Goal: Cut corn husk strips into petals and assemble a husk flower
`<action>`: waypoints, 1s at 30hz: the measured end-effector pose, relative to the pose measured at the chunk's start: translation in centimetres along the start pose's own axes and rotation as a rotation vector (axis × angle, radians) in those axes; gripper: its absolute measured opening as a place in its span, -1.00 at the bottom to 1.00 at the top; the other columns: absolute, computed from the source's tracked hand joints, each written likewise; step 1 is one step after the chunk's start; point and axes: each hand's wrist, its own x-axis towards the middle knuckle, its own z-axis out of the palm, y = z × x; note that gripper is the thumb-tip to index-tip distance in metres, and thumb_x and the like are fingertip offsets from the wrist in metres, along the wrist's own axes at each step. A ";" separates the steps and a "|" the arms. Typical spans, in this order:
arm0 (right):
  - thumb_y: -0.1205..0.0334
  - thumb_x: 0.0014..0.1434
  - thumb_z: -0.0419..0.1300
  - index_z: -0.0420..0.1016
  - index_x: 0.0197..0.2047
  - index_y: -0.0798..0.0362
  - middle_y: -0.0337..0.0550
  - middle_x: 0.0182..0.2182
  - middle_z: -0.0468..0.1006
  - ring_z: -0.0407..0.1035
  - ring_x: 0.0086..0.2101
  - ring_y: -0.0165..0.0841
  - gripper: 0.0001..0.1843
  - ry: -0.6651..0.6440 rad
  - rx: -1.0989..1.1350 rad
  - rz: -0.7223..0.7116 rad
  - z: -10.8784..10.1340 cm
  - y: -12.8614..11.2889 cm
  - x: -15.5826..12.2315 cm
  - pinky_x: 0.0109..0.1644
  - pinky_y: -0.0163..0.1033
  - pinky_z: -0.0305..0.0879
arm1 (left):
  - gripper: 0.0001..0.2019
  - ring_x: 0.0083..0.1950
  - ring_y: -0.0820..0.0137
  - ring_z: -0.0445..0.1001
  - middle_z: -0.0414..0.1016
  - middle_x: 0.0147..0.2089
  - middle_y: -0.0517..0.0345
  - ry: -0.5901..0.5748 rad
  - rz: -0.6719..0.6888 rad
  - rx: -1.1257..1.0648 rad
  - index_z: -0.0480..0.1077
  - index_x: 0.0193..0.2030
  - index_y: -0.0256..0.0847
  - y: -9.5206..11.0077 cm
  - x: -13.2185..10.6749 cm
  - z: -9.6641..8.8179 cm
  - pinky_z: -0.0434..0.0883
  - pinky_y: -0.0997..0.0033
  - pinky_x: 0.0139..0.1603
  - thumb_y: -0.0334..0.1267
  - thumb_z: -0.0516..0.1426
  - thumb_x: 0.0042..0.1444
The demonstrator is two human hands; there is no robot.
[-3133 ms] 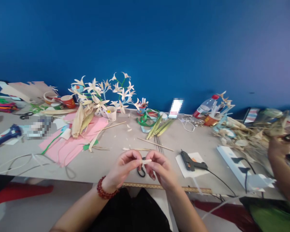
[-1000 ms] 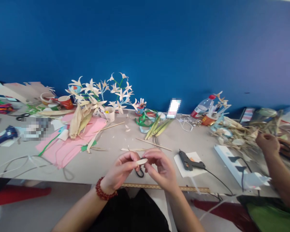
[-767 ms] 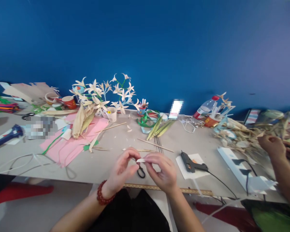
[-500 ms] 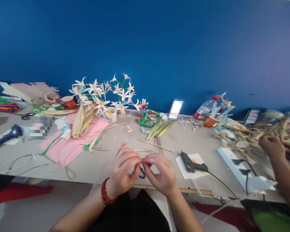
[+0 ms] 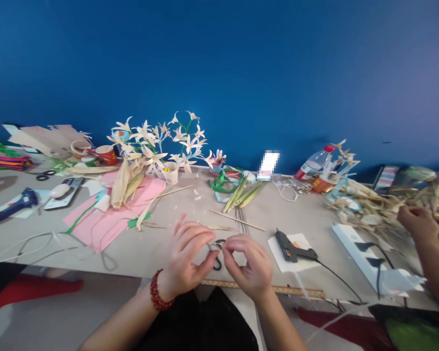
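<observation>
My left hand (image 5: 186, 256), with a red bead bracelet on the wrist, is held just above the table's near edge. Its outer fingers fan upward while forefinger and thumb close toward each other. My right hand (image 5: 249, 263) is curled beside it, fingertips pinched together. The two hands are a few centimetres apart. Whatever they pinch is hidden by the fingers. Black-handled scissors (image 5: 216, 254) lie on the grey table (image 5: 161, 243) in the gap between them.
A black glue gun (image 5: 290, 246) rests on white paper to the right, near a white power strip (image 5: 362, 248). Pale husk flowers (image 5: 157, 144), pink paper (image 5: 106, 219), green ribbon (image 5: 223, 183) and thin sticks (image 5: 237, 220) lie farther back. Another person's hand (image 5: 419, 224) handles dried husks at right.
The small pale petal strip that showed between my fingertips is now out of sight. My hands have dropped a little and drawn slightly apart, and the scissors show between them.
</observation>
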 end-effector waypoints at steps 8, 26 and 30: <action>0.54 0.07 0.18 0.47 -0.17 -0.02 -0.09 -0.37 0.60 0.49 -0.36 -0.26 -0.69 -0.043 -0.068 -0.063 0.5 -0.4 0.5 -0.26 -0.14 0.46 | -0.76 -0.15 0.21 0.45 0.59 -0.29 0.16 -0.042 0.010 0.024 0.51 -0.21 -0.01 0.0 -0.3 0.8 -0.10 -0.15 0.33 -0.45 0.18 0.04; 0.03 0.15 0.26 0.41 -0.34 0.07 -0.23 -0.53 0.48 0.33 -0.63 -0.46 -0.73 -0.165 0.957 0.807 1.3 -0.4 -1.8 -0.60 -0.38 0.31 | -0.79 -0.12 0.30 0.49 0.61 -0.17 0.17 0.236 0.375 0.212 0.49 -0.19 -0.03 -0.7 -0.6 0.4 0.02 -0.32 0.32 -0.43 0.17 0.10; 0.11 0.11 0.31 0.37 -0.43 0.08 -0.28 -0.59 0.45 0.28 -0.69 -0.52 -0.73 -0.147 0.870 0.833 1.3 -0.8 -1.4 -0.65 -0.43 0.25 | -0.76 -0.04 0.26 0.46 0.54 -0.06 0.10 0.143 0.210 0.091 0.45 -0.09 -0.04 -1.1 -0.8 0.2 0.05 -0.25 0.31 -0.40 0.13 0.14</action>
